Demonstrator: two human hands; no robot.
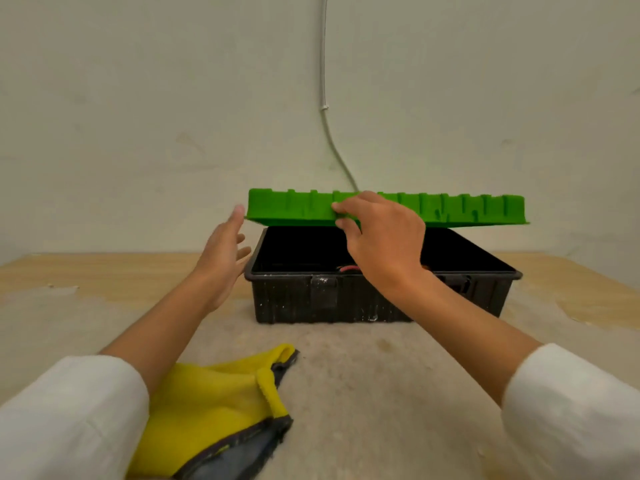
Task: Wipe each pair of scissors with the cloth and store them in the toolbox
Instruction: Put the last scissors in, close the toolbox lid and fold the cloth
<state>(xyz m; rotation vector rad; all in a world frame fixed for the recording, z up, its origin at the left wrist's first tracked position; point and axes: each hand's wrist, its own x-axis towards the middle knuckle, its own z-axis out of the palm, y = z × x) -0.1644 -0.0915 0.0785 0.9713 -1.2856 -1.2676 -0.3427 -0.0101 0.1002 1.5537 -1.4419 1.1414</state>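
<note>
A black toolbox (pixel 491 296) stands on the table ahead of me. Its green lid (pixel 467 211) hovers half raised above the box. My right hand (pixel 384 244) grips the lid's front edge, fingers over the top and thumb underneath. My left hand (pixel 223 261) is open with fingers spread, just beside the lid's left corner, its fingertip close to the edge. Inside the box only a bit of red (pixel 349 268) shows; I cannot tell what it is. The yellow cloth (pixel 221 403) with a dark grey edge lies crumpled on the table near my left forearm.
The wooden table (pixel 104 271) has a worn pale patch across its middle. A white wall rises right behind the toolbox, with a white cable (pixel 325 109) running down it.
</note>
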